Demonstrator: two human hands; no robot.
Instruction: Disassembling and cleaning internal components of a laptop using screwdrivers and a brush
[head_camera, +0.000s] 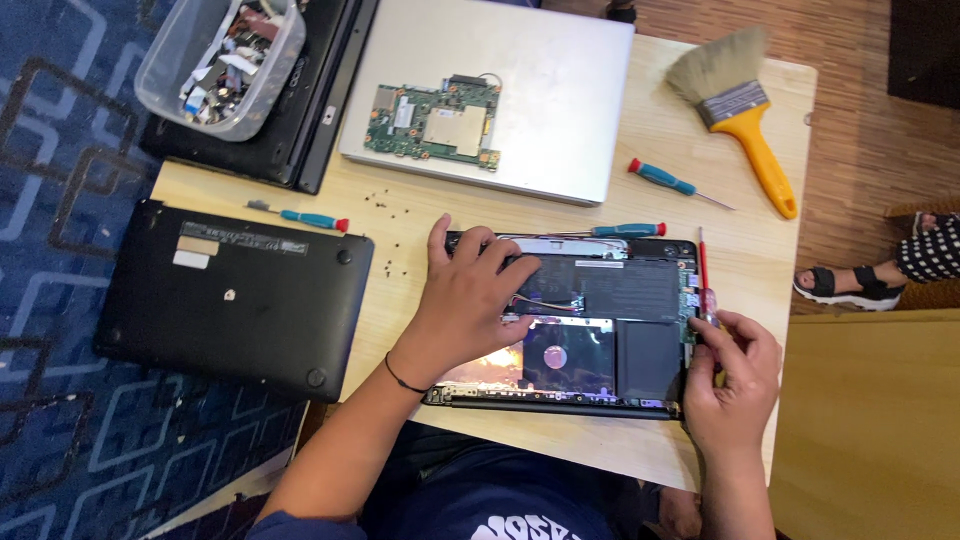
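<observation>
An opened black laptop base (640, 300) lies in front of me with its inner parts showing. My left hand (468, 298) rests flat on its left half, fingers spread over the parts there. At the base's right edge my right hand (735, 375) grips a red-handled screwdriver (704, 285), its shaft pointing away from me. A teal-handled screwdriver (628, 230) lies along the base's far edge.
A black bottom cover (235, 300) lies at left. A green circuit board (435, 120) sits on a silver laptop (560, 90). Loose screws (395, 205), two more teal screwdrivers (312, 219) (662, 179), a yellow-handled brush (745, 110), a parts tub (222, 62). Another person's sandalled foot (848, 285) at right.
</observation>
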